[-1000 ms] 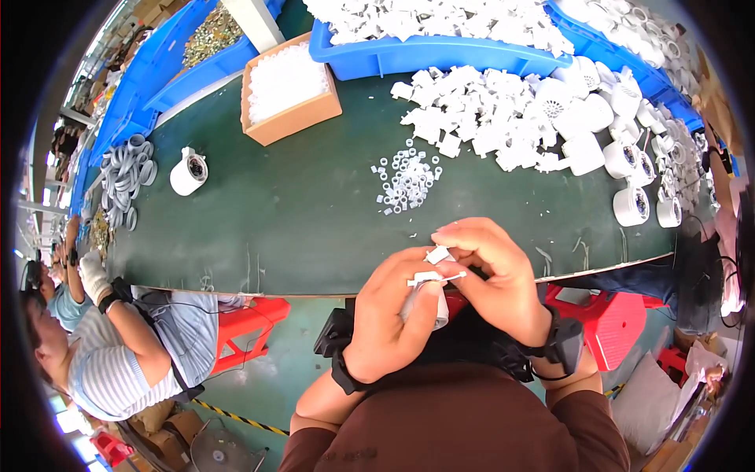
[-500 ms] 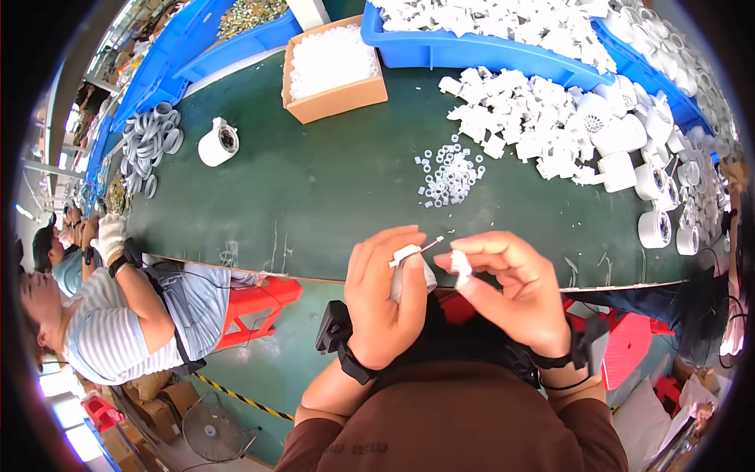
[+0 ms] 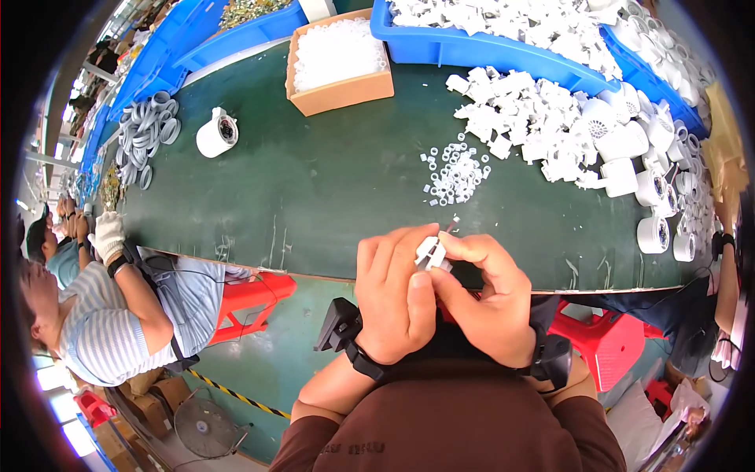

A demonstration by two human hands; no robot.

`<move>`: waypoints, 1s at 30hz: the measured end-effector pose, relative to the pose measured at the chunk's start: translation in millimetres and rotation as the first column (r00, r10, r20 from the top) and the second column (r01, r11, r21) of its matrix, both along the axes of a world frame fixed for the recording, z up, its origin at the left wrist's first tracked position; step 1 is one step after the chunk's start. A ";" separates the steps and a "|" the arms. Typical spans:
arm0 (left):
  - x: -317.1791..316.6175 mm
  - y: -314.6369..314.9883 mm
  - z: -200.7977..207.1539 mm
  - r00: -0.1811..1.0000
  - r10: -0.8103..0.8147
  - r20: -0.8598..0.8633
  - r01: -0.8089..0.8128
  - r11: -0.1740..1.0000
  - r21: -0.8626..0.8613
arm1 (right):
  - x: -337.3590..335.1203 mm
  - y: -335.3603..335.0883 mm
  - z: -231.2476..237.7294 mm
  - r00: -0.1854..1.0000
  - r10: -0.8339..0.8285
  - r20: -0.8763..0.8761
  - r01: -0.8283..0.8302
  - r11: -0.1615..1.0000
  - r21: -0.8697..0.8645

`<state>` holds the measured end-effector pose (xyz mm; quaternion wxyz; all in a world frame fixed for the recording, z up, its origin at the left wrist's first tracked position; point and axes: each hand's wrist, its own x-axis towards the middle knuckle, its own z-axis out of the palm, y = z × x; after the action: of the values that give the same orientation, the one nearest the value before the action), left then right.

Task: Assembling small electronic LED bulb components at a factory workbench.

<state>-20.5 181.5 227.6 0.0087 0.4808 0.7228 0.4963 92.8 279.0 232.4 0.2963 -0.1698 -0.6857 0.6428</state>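
Observation:
Just over the table's near edge, my two hands meet around a white plastic housing. My left hand is closed round it from the left, covering most of its body. My right hand pinches a small white plastic piece against the housing's upper part, and thumb and fingertips largely hide that piece. A short thin wire with a small connector sticks out past the right fingertips. Beyond my hands lies a scatter of small clear-white rings.
White clips heap up right of centre, before a blue bin. White cylindrical housings crowd the right. Far off stands a cardboard box of translucent parts. One housing and grey rings lie left. A co-worker sits left.
My right hand has moved left, bringing the small white piece from apart to against the housing in my left hand. The wire end now points up between the fingertips.

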 end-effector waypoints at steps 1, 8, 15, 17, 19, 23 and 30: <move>1.3 0.8 -0.5 1.000 0.004 -0.026 -0.004 1.000 0.003 | -0.8 -3.8 0.0 0.998 -0.056 -0.021 0.058 0.992 0.115; -3.2 -0.4 3.5 0.999 -0.006 -0.053 0.007 1.000 0.019 | -9.4 -10.5 -3.6 0.985 -0.150 -0.086 0.158 0.983 0.090; -5.2 -6.1 2.6 0.999 -0.042 0.005 0.041 0.998 0.049 | -3.1 3.8 -0.9 0.998 0.006 -0.056 -0.004 0.999 0.047; -8.1 -7.3 -0.2 0.993 -0.067 0.098 0.059 0.995 0.086 | -9.9 9.3 2.7 0.996 -0.055 -0.068 0.068 0.977 0.203; -11.1 -8.2 0.5 0.990 -0.096 0.108 0.086 0.992 0.092 | -10.8 11.2 4.4 0.989 -0.117 -0.088 0.141 0.925 0.354; -21.7 -14.5 11.4 0.982 -0.188 0.007 0.189 0.982 -0.016 | -0.9 16.5 10.3 0.999 0.010 0.032 -0.019 0.959 0.282; -37.3 -18.8 21.4 0.958 -0.271 -0.094 0.257 0.957 -0.136 | -3.4 45.9 16.3 0.950 0.145 0.276 -0.104 0.982 -0.156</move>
<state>-57.8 162.7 249.0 0.0639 0.5987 0.6806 0.4176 89.4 324.9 248.8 0.1402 -0.2375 -0.6840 0.6754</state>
